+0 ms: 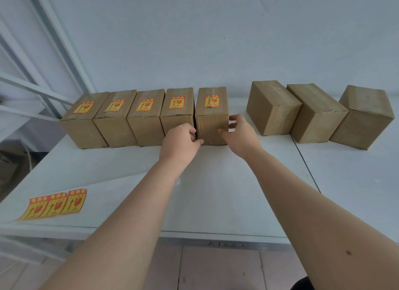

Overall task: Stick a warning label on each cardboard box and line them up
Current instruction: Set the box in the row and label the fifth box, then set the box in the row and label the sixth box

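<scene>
Five labelled boxes (149, 117) stand in a row, three bare boxes (317, 112) apart; both hands, left hand (180, 142) and right hand (239, 134), clasp the fifth box (212, 117); three spare labels (56, 204) lie on the table (216, 192).

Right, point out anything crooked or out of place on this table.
The three unlabelled boxes on the right sit skewed, apart from the labelled row. The rightmost one is turned the most.

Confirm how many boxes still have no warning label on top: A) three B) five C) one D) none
A: the three unlabelled boxes stand apart at the right, their tops bare, while the five labelled boxes sit in a row, and both hands, left hand and right hand, are on the fifth.
</scene>
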